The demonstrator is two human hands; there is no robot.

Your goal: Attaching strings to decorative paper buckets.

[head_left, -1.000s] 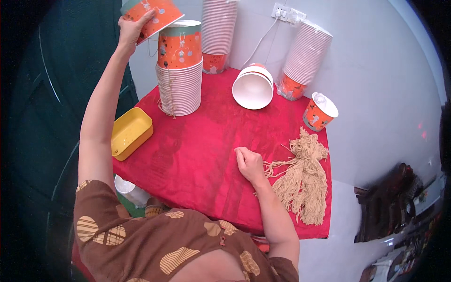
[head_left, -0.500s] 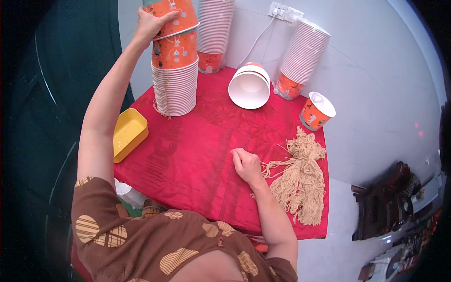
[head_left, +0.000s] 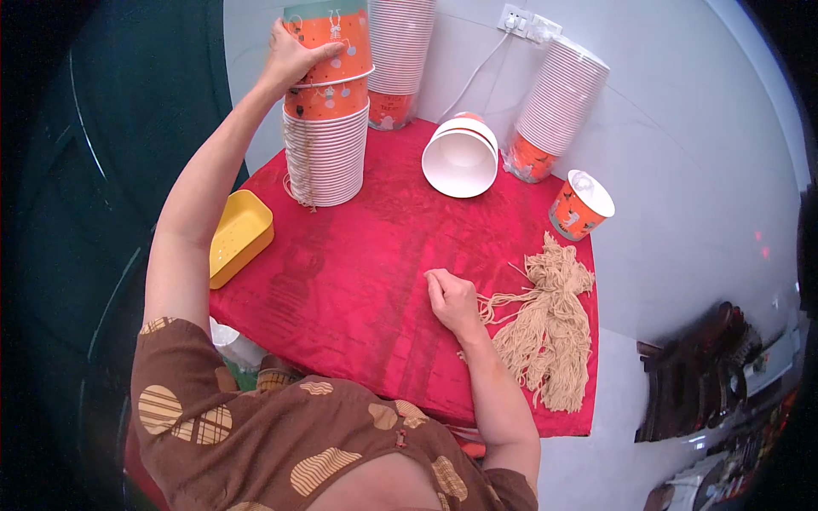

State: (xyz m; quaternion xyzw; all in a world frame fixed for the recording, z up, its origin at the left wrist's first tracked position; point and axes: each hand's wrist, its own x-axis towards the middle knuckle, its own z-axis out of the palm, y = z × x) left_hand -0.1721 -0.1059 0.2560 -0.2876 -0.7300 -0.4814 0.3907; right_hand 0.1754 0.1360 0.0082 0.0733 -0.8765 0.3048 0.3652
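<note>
At the far left of the table, my left hand (head_left: 296,59) is closed on an orange paper bucket (head_left: 345,47), thumb across its printed side. The bucket is upside down, fitted over the top of a stack of nested upturned buckets (head_left: 332,162). Strands of tan string hang down the left side of that stack. My right hand (head_left: 453,300) rests on the red cloth with its fingers curled in; whatever they may hold is hidden. Just right of it lies a loose bundle of tan string (head_left: 554,332), strands trailing toward the wrist.
A yellow tray (head_left: 243,238) sits at the left edge. Behind stand two tall bucket stacks, a left one (head_left: 400,51) and a right one (head_left: 562,98). White-lined buckets (head_left: 460,162) lie on their side; another orange bucket (head_left: 581,209) stands at right. The wall has a socket (head_left: 520,21).
My left hand has lowered the orange bucket further over the stack, so less of the bucket beneath shows. My right hand stays in place, and the whole view has shifted slightly.
</note>
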